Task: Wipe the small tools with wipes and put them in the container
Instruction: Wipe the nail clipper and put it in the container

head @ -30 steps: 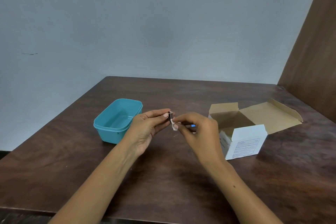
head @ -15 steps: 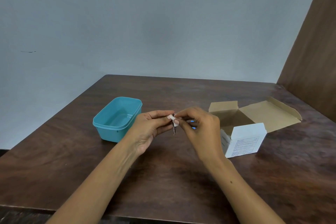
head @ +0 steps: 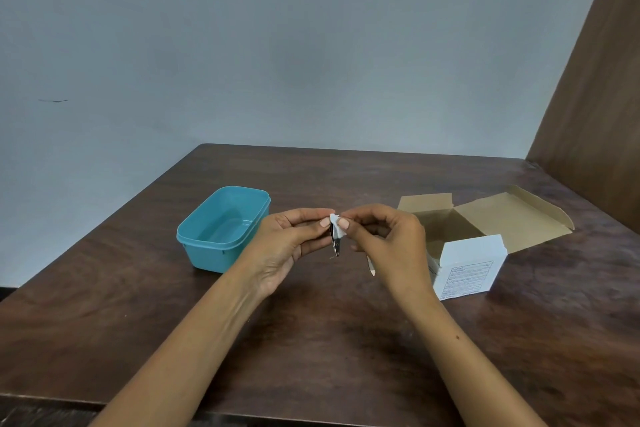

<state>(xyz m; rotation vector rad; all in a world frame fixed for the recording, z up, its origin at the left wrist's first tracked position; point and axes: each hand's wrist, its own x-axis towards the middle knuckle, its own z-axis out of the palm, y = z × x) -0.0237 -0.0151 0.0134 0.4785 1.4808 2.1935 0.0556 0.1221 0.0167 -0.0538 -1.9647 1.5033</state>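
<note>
Pinching one tool (head: 335,243), one wipe (head: 336,226)

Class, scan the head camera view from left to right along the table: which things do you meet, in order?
Teal container → left hand → small metal tool with the wipe pinched on it → right hand → open cardboard box.

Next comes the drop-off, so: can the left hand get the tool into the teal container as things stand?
Probably yes: the container sits open beside the left hand, nothing between them; the right hand pinches the wipe round the tool.
</note>
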